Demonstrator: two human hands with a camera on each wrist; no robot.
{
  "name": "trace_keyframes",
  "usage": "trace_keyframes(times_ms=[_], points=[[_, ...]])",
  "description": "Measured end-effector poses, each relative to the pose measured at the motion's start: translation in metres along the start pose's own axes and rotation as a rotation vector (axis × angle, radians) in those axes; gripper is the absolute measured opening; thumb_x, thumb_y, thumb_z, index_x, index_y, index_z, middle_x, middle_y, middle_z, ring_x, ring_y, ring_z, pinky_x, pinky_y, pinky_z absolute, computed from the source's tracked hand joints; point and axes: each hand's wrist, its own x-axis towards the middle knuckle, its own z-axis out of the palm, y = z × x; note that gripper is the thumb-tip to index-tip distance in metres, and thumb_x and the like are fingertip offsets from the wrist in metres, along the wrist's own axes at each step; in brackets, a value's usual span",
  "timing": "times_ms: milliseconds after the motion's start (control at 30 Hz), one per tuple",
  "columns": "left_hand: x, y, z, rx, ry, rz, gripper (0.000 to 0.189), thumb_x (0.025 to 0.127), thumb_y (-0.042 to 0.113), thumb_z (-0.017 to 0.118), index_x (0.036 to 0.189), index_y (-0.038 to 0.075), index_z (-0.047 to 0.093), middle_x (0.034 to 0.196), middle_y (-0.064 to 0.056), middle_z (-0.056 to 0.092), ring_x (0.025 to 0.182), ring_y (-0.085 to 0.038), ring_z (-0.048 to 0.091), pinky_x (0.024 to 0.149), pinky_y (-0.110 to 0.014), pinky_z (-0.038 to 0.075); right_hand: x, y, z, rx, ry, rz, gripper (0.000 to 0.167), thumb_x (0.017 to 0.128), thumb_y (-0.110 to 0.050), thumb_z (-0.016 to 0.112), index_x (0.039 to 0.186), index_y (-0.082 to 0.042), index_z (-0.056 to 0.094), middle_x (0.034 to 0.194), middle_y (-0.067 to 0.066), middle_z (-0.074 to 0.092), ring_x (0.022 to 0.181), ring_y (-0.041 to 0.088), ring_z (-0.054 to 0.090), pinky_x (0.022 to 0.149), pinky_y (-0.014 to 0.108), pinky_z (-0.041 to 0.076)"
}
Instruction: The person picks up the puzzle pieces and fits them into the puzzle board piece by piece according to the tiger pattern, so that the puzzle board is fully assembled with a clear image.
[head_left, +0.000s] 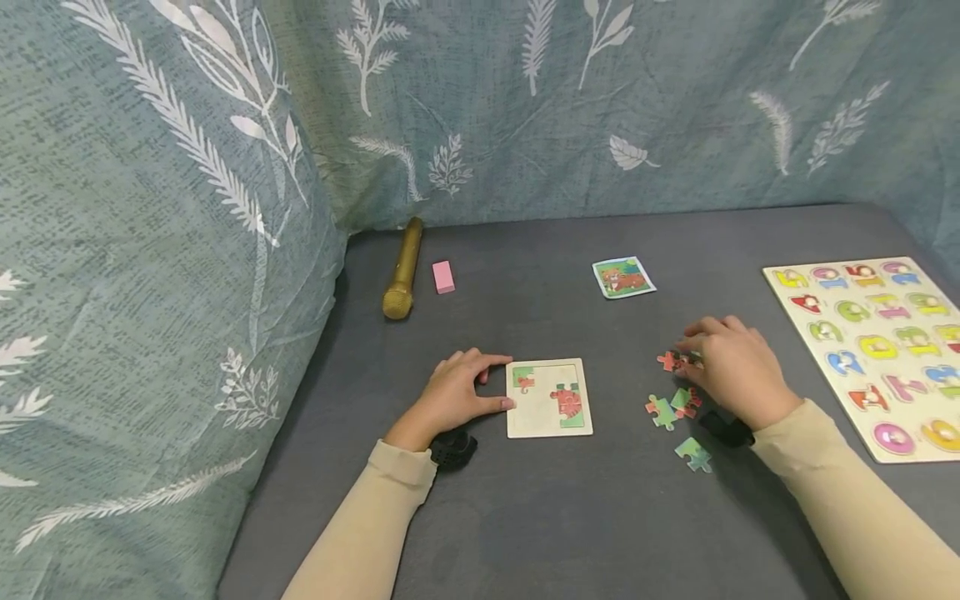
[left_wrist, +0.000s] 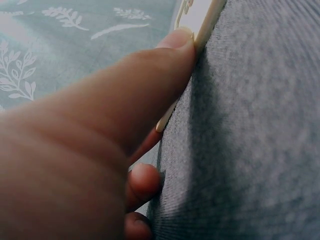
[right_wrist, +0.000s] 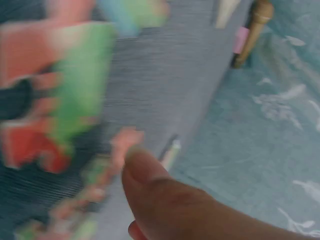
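Note:
My left hand [head_left: 453,390] holds a square wooden puzzle board [head_left: 540,429] at its left side, forefinger at the far corner and thumb on the rim. In the left wrist view, the thumb overlaps the edge of the puzzle board [left_wrist: 204,30]. Red and green jigsaw pieces sit at the board's left and right; bare wood shows between. At the right, my right hand [head_left: 731,371] pinches a red puzzle piece [head_left: 666,361], partly hidden by the fingers. More loose pieces [head_left: 662,412] lie nearer me, one green piece [head_left: 694,455] apart. The right wrist view is blurred.
A picture card [head_left: 624,277] with a brown animal lies beyond the board. A golden microphone [head_left: 405,271] and a pink block [head_left: 443,277] are at the back left. A large number-and-letter board [head_left: 847,392] occupies the right side. Patterned cloth [head_left: 487,108] hangs behind the table.

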Motion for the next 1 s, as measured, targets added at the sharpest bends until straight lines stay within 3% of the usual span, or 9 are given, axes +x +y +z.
trace_keyframes(times_ms=[100,233,400,500,633,767,1000], points=[[-0.001,-0.001,0.000,-0.006,0.000,-0.003,0.067,0.084,0.040,0.090,0.144,0.020,0.066,0.086,0.003,0.046,0.078,-0.017,0.038,0.077,-0.037,0.028,0.001,0.007,0.006,0.027,-0.039,0.019,0.029,0.080,-0.014,0.092,0.104,-0.001,0.083,0.115,0.020,0.069,0.099,0.042,0.056,0.073,0.055,0.045],[-0.001,-0.001,0.001,-0.010,0.005,-0.004,0.067,0.084,0.040,0.090,0.144,0.021,0.066,0.086,0.003,0.046,0.079,-0.016,0.038,0.077,-0.037,0.028,0.002,0.012,0.013,0.083,-0.019,0.004,0.021,0.079,-0.010,0.092,0.096,-0.003,0.083,0.108,0.019,0.071,0.094,0.040,0.057,0.075,0.054,0.046],[-0.003,-0.001,0.000,-0.006,0.004,-0.010,0.067,0.085,0.040,0.090,0.144,0.021,0.066,0.086,0.003,0.046,0.078,-0.017,0.038,0.077,-0.037,0.028,0.009,0.017,0.017,0.242,-0.056,-0.021,0.020,0.080,0.000,0.088,0.092,-0.002,0.072,0.086,0.006,0.071,0.080,0.028,0.061,0.075,0.045,0.048],[-0.003,0.000,-0.001,-0.007,0.001,-0.005,0.067,0.085,0.040,0.089,0.144,0.021,0.066,0.086,0.003,0.046,0.078,-0.017,0.038,0.077,-0.036,0.028,0.012,0.013,0.017,0.359,-0.083,-0.003,0.020,0.085,0.004,0.083,0.094,-0.004,0.067,0.083,0.001,0.070,0.078,0.020,0.065,0.073,0.042,0.051],[-0.003,0.000,-0.001,-0.011,0.002,0.019,0.067,0.085,0.040,0.089,0.146,0.025,0.065,0.086,0.003,0.046,0.078,-0.017,0.038,0.076,-0.036,0.028,0.022,-0.007,0.011,0.514,-0.127,-0.071,0.012,0.093,0.004,0.076,0.101,-0.005,0.075,0.092,0.000,0.069,0.084,0.019,0.066,0.074,0.034,0.054],[-0.005,-0.002,-0.002,0.006,-0.006,0.047,0.065,0.087,0.039,0.087,0.147,0.032,0.064,0.090,0.005,0.048,0.080,-0.016,0.040,0.076,-0.036,0.030,0.042,-0.037,0.011,0.623,-0.212,-0.152,0.019,0.095,0.002,0.074,0.113,-0.002,0.078,0.098,0.001,0.072,0.086,0.019,0.067,0.074,0.030,0.054],[-0.005,-0.002,-0.002,0.036,-0.017,0.059,0.055,0.090,0.041,0.084,0.142,0.033,0.068,0.091,0.005,0.048,0.079,-0.015,0.039,0.077,-0.036,0.031,0.068,-0.072,0.027,0.647,-0.266,-0.096,0.012,0.092,0.001,0.079,0.102,-0.005,0.077,0.092,0.001,0.074,0.083,0.015,0.070,0.075,0.036,0.055]])
